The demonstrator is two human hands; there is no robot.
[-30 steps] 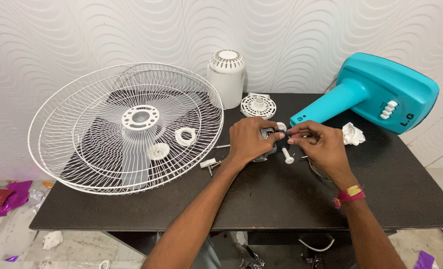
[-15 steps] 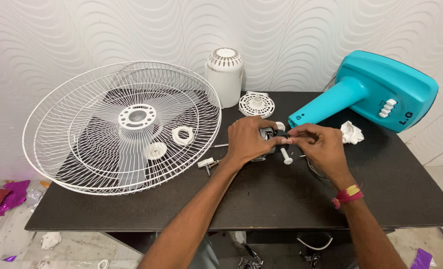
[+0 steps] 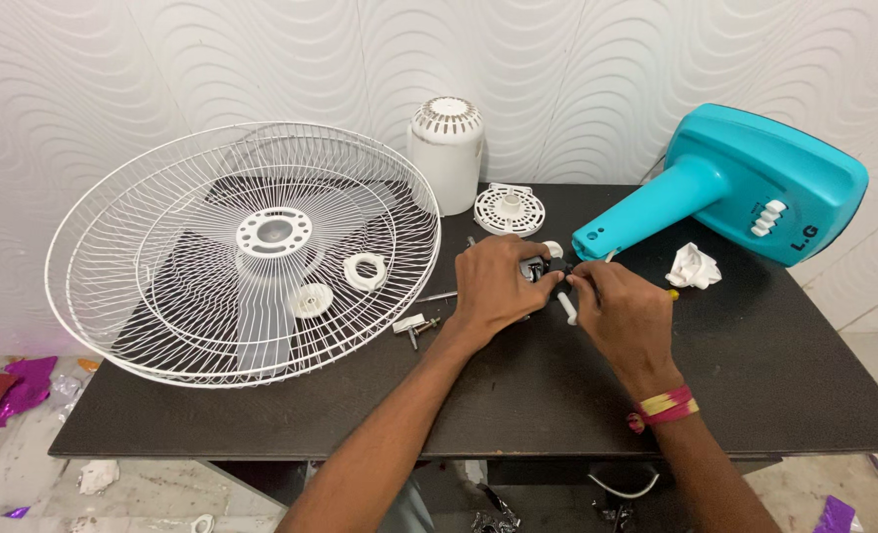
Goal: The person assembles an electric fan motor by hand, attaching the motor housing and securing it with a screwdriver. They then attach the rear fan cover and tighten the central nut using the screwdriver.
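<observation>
My left hand (image 3: 496,288) rests on the black table (image 3: 518,395) and grips a small dark metal fan part (image 3: 535,267) that its fingers mostly hide. My right hand (image 3: 624,316) meets it from the right, fingertips pinched on the same part at its right side. A short white plastic pin (image 3: 568,308) lies on the table just below where the two hands meet. A small white knob (image 3: 552,249) sits just behind the part.
A white wire fan guard (image 3: 242,252) with blades, a ring (image 3: 365,269) and a cap (image 3: 310,299) fills the left. A white motor cover (image 3: 446,153) and round grille (image 3: 509,209) stand behind. A turquoise fan base (image 3: 745,188) lies right, beside a white piece (image 3: 694,266). Screws (image 3: 414,326) lie near the guard.
Both hands stayed together on the small part, with only slight finger shifts. The view has drifted a little.
</observation>
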